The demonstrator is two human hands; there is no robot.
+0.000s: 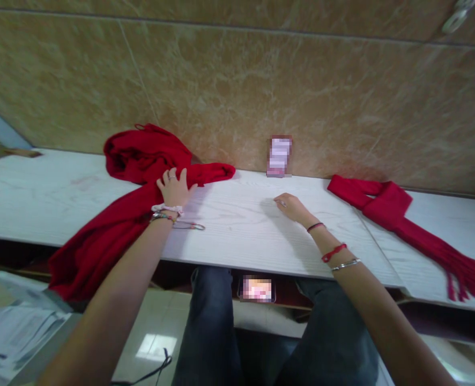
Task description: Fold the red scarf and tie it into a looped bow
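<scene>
My left hand (176,187) lies with fingers spread on a bunched red garment (147,155), touching its near right part. The cloth is heaped against the wall, and a long section hangs over the table's front edge. My right hand (294,208) is closed above the white tabletop (237,236), fingertips pinched together; anything between them is hidden or too small to name. To the right of this hand lies a folded red scarf (388,206), its fringed end reaching toward the front edge. A thin cord loop (191,225) shows beside my left wrist.
A phone with a blurred screen (279,155) leans upright against the tiled wall (229,96). Another blurred lit screen (257,288) sits below the table edge between my legs. Papers (20,335) are stacked at lower left. A black cord (157,369) lies on the floor.
</scene>
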